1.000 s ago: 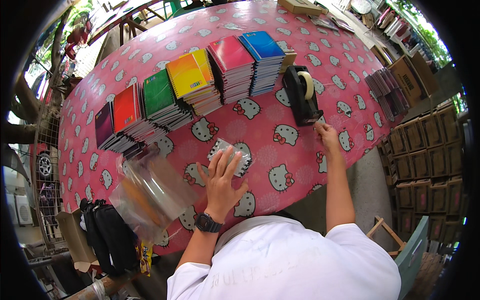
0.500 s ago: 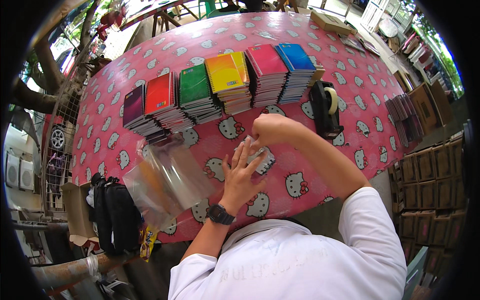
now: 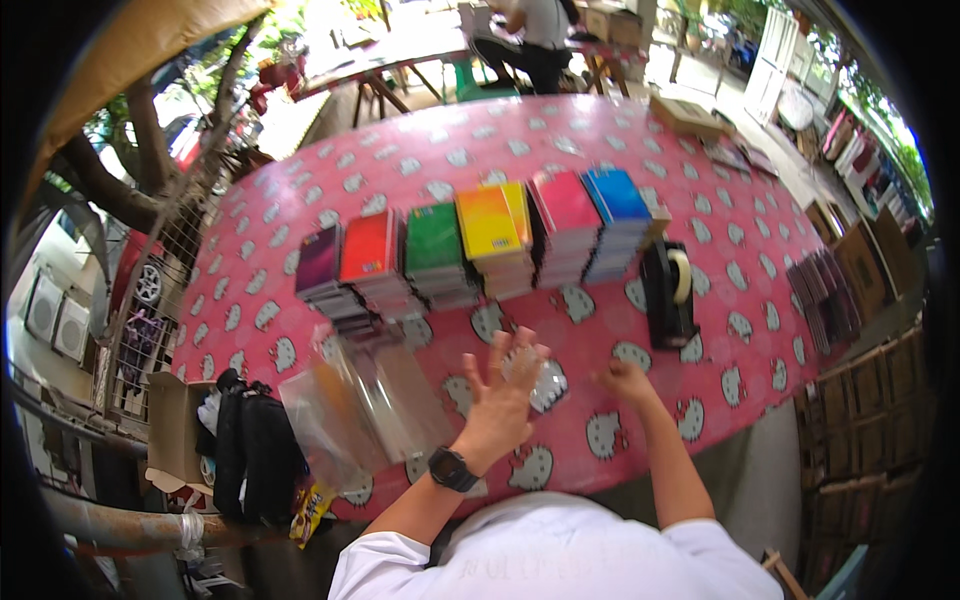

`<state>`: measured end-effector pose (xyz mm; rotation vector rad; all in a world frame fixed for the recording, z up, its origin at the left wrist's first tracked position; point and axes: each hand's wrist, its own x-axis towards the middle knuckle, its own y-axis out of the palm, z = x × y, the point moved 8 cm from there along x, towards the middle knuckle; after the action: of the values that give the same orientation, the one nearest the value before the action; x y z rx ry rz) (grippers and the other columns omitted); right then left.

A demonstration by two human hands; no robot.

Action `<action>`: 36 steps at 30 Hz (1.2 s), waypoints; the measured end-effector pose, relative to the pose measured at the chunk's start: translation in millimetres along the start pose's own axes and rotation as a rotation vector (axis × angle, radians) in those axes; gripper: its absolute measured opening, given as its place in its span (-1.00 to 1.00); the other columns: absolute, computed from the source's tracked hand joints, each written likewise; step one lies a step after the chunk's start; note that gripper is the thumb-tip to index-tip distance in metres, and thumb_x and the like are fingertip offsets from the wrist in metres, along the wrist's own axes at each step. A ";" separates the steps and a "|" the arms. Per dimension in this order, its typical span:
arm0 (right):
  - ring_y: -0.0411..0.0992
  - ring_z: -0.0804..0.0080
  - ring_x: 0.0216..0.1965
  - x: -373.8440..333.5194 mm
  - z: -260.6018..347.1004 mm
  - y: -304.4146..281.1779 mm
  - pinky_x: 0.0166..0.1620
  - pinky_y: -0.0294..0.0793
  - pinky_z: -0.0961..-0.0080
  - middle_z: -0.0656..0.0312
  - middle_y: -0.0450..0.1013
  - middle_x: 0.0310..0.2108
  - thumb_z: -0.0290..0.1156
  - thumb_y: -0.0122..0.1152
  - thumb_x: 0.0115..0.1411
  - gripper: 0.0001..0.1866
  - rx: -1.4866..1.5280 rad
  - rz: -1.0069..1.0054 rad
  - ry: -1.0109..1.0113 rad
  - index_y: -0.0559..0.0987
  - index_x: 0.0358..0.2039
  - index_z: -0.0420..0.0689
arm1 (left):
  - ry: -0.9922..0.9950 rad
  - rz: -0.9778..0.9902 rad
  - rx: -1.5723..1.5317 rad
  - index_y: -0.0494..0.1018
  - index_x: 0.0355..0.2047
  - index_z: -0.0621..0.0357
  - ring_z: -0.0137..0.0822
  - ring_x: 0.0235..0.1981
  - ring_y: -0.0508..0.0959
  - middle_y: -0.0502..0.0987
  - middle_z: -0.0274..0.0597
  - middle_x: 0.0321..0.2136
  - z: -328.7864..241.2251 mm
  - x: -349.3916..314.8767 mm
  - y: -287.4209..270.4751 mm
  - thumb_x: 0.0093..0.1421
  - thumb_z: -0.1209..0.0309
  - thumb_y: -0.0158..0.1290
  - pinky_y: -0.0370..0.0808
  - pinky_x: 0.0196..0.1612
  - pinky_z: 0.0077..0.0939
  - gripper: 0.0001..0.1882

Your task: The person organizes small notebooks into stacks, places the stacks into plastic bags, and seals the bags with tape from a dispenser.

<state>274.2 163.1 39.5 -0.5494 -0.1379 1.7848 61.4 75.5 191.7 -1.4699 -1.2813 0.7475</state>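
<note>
My left hand point(image 3: 503, 395), a dark watch on its wrist, is stretched out with fingers apart. It lies over a small bundle in shiny clear plastic point(image 3: 548, 386), hiding much of it; what is inside is hard to make out. To the right of the bundle and apart from it, my right hand point(image 3: 626, 384) has its fingers curled together, slightly blurred. Whatever they may pinch is too small to see. Left of my left hand lie clear plastic sleeves point(image 3: 375, 405). A black tape dispenser point(image 3: 668, 300) with a pale roll stands beyond my right hand.
Across the pink patterned table point(image 3: 330, 165) runs a row of spiral notebook stacks: purple point(image 3: 320, 262), red point(image 3: 368, 247), green point(image 3: 434, 238), yellow point(image 3: 488, 222), pink point(image 3: 567, 203) and blue point(image 3: 616, 196). A black bag point(image 3: 258, 450) hangs at the left edge. Another person point(image 3: 540, 40) sits beyond the table.
My right hand has come away from the plastic bundle, moving right and toward me. My left hand stays over the bundle. The view has tilted up, showing more beyond the table.
</note>
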 end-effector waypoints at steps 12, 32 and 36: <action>0.34 0.43 -0.02 -49.7 50.6 41.6 0.05 0.34 0.42 0.25 0.38 -0.04 -0.59 0.43 -0.21 -0.21 0.518 0.271 -0.141 0.29 0.10 -0.18 | 0.090 -0.140 -1.036 0.02 0.25 0.03 -0.28 0.02 0.42 0.43 -0.18 -0.08 43.6 7.1 4.1 -0.23 0.48 0.39 0.33 0.13 -0.33 0.05; 0.36 0.63 -0.51 -68.6 187.8 -53.5 -0.42 0.36 0.65 0.29 0.45 -0.54 -0.52 0.20 0.07 -0.90 0.108 -0.246 -0.488 0.60 -0.37 -0.20 | 0.140 -0.545 -0.512 0.55 -0.41 0.08 -0.24 -0.19 0.51 0.57 -0.27 -0.34 6.8 -0.2 -118.0 -0.03 0.50 0.17 0.31 -0.03 -0.23 -0.88; 0.37 0.48 -0.24 -66.8 148.9 -20.0 -0.12 0.35 0.52 0.25 0.51 -0.32 -0.37 0.30 0.03 -0.77 0.026 0.164 -0.470 0.62 -0.28 -0.17 | 0.314 -0.210 -0.167 0.54 -0.41 0.01 -0.31 0.04 0.38 0.52 -0.40 -0.19 -20.3 1.1 -63.5 -0.10 0.41 0.23 0.01 0.20 -0.10 -0.82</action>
<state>239.7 134.4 197.6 -0.1148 -0.4018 2.0488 58.9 66.5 257.8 -1.4878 -1.2509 0.2641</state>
